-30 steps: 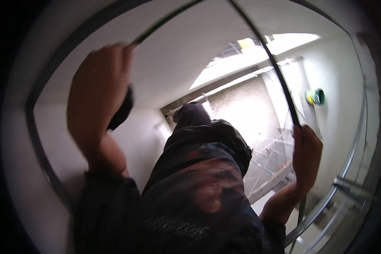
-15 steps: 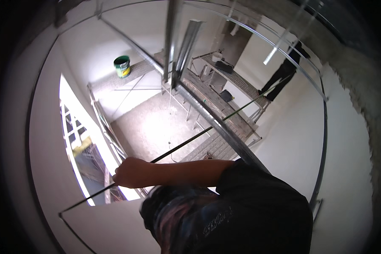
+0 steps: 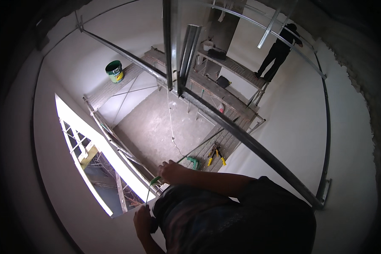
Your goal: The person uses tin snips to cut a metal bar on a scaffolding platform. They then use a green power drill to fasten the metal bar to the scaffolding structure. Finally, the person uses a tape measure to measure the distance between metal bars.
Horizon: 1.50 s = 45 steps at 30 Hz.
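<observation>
A thin tape measure blade [image 3: 197, 147], dark on one side and green on the other, runs from my hands toward the far right. My right hand [image 3: 173, 171] is closed around it, pinching it in front of my chest. Between my hands the blade shows a green bend [image 3: 155, 180] and drops to my left hand [image 3: 142, 219]. That hand is closed on a dark rounded object [image 3: 153, 225], apparently the tape measure's case, partly hidden by fingers and shirt. Just beyond my right hand lie a green power tool [image 3: 193, 162] and yellow-handled snips [image 3: 216, 155] on a plank.
A metal ceiling channel [image 3: 241, 135] crosses diagonally before me, joined to upright studs [image 3: 172, 46]. Scaffold planks [image 3: 228, 101] stand below. A green bucket [image 3: 114, 72] rests on the left plank. Another person [image 3: 279, 53] stands on the far-right scaffold. A window opening [image 3: 93, 156] lies left.
My right hand has moved right, and my left hand has come into view. The blade's long reach and its wide bend at lower left have shortened. The tools on the plank are now uncovered.
</observation>
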{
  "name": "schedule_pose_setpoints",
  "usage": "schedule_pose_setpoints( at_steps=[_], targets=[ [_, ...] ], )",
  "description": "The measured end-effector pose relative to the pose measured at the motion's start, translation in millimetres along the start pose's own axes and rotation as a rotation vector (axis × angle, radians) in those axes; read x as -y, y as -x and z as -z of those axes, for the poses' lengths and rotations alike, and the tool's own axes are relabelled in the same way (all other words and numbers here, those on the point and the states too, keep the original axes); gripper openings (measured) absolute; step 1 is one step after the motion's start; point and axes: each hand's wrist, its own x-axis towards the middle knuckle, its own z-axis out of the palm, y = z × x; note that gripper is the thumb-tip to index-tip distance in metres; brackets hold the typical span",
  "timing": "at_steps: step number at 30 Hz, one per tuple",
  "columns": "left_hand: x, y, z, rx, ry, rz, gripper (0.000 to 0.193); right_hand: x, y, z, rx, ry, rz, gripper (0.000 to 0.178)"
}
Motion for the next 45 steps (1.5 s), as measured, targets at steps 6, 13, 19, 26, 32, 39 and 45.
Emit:
schedule_pose_setpoints(
  at_steps=[6,13,19,26,32,39,45],
  targets=[
    [98,-32,-71,0.132,-0.347,-0.205,0.027,77,26,169,0.014,-0.656,0.073,0.026],
    [63,-74,-5,0.398,-0.019,0.427,0.03,135,54,297,-0.341,-0.83,0.731,0.017],
    [105,-68,-64,0.537,-0.003,0.467,0.031,167,48,308,-0.697,-0.892,1.177,0.013],
    [172,-20,-117,0.619,-0.044,0.468,0.03,202,70,316,-0.59,-0.706,0.936,0.03],
    [180,-15,-107,0.744,-0.041,0.483,0.033,200,94,242,-0.686,-0.642,0.174,0.012],
    [178,40,-120,0.8,0.039,0.561,0.034,183,13,271,-0.035,-1.01,0.519,0.025],
    [166,71,-123,0.79,0.099,0.579,0.034,227,-13,291,-0.639,-1.087,0.672,0.019]
  ],
)
